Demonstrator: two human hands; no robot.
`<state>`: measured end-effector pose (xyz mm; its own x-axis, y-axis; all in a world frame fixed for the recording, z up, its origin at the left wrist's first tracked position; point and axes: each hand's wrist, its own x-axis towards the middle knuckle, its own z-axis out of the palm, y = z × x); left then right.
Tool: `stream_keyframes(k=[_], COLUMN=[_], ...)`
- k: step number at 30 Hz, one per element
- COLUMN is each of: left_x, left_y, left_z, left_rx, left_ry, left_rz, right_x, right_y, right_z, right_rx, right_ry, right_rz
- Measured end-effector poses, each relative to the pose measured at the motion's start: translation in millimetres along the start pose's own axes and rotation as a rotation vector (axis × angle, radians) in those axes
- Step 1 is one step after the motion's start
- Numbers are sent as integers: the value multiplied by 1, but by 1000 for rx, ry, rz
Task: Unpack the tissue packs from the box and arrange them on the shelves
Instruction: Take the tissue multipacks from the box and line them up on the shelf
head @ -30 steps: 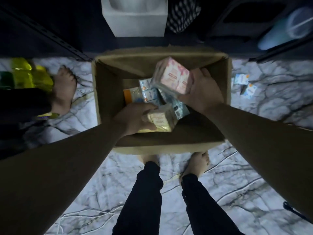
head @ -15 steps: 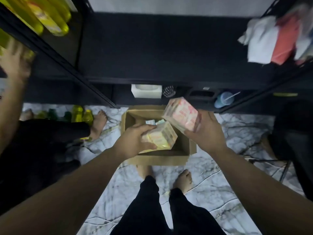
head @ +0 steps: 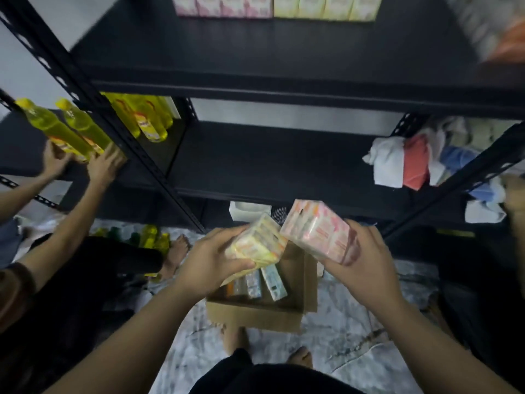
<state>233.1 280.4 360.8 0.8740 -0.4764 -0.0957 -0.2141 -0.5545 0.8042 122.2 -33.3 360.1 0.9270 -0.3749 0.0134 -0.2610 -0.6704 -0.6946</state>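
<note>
The left hand (head: 211, 258) holds a yellow tissue pack (head: 255, 243), with its fingers curled over the top and the thumb under it. The right hand (head: 360, 265) holds a pink tissue pack (head: 318, 230), pinched between the thumb and the curled fingers. Both packs are up in the air above the brown box (head: 255, 314), close to each other. The box sits on the floor (head: 355, 336) and has more packs (head: 264, 282) standing inside. In front is a black shelf (head: 270, 163). High up on the top shelf stand pink packs (head: 224, 5) and yellow packs (head: 326, 7) in a row. On the left, another person's hands (head: 103, 166) touch yellow bottles (head: 71, 129). Some cloths (head: 406, 160) lie on the right side of the shelf
</note>
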Motion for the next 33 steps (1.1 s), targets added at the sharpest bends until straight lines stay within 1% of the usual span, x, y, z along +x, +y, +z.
stream_keyframes(k=[3, 5, 9, 13, 16, 19, 22, 24, 27, 31, 33], left_x=[9, 18, 41, 69, 95, 127, 163, 186, 219, 249, 256], left_y=[33, 56, 102, 139, 163, 179, 189, 190, 179, 148, 134], left_z=[-25, -47, -100, -158, -202, -240, -269, -281, -287, -268, -256], left_rx=[-34, 0, 55, 111, 202, 253, 319, 376, 480, 583, 605], left_ry=[96, 158, 265, 351, 400, 420, 409, 387, 346, 180, 185], left_rz=[37, 99, 213, 322, 414, 438, 448, 443, 431, 455, 484], right_x=[14, 25, 57, 93, 125, 156, 185, 205, 233, 249, 252], right_y=[-19, -37, -76, -121, -153, -186, -215, -224, -219, -197, -191], right_z=[-28, -46, -84, -119, -140, -158, -168, -168, -158, -130, -120], right_rx=[40, 65, 51, 2, -74, -140, -185, -253, -338, -448, -491], right_ry=[48, 75, 146, 269, 347, 414, 467, 480, 440, 345, 325], right_rz=[-36, -73, -212, -329, -408, -459, -490, -478, -400, -372, -360])
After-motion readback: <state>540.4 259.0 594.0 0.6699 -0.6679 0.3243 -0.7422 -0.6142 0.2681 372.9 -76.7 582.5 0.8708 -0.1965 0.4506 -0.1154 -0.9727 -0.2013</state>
